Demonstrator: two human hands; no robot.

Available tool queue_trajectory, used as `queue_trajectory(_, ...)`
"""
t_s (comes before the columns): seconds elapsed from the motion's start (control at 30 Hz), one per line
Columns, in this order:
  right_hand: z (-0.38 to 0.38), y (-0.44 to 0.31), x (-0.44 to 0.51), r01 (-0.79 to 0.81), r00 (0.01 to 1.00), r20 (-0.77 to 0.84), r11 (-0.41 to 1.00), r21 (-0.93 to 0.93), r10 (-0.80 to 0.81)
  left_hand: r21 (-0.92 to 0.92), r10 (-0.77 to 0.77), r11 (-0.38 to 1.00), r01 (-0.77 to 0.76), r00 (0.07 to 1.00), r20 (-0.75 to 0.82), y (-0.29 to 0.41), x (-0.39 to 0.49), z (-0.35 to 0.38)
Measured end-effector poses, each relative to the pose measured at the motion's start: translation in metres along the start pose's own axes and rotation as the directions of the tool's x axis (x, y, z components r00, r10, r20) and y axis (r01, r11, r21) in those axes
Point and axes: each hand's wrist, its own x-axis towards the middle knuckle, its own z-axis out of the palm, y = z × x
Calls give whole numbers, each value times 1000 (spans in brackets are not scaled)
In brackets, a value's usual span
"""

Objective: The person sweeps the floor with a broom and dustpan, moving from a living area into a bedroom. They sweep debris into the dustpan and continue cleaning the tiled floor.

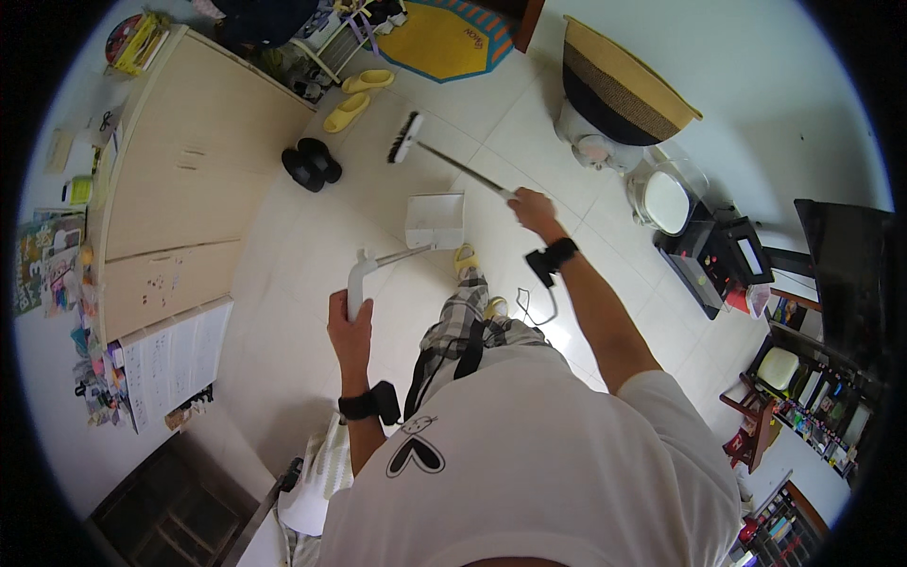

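Note:
My left hand (349, 322) is closed around the curved pale handle of a long-handled dustpan. The white dustpan (435, 214) is at the floor just ahead of my foot, at the far end of its metal stick. With my right hand (533, 211) I grip the pole of a broom. Its white head with dark bristles (405, 137) is beyond the dustpan and a little to its left, apart from it. Whether the bristles touch the floor I cannot tell. Black bands sit on both my wrists.
Black slippers (312, 164) and yellow slippers (347, 112) lie near a wooden cabinet (191, 156) on the left. Ahead is a yellow mat (439, 42). A large woven basket (623, 85), a clear container with a white lid (666, 201) and black equipment (708, 255) line the right wall.

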Motion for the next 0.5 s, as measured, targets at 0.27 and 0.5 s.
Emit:
queue_trajectory(0.27, 33, -19, 55, -129, 992, 8, 990, -52, 130, 36, -68, 997, 66, 996, 51, -3, 11, 13)
queue_trajectory(0.5, 1, 122, 4, -259, 966, -31, 966, -22, 258, 131, -7, 991, 4, 1000, 26, -7, 39, 47)
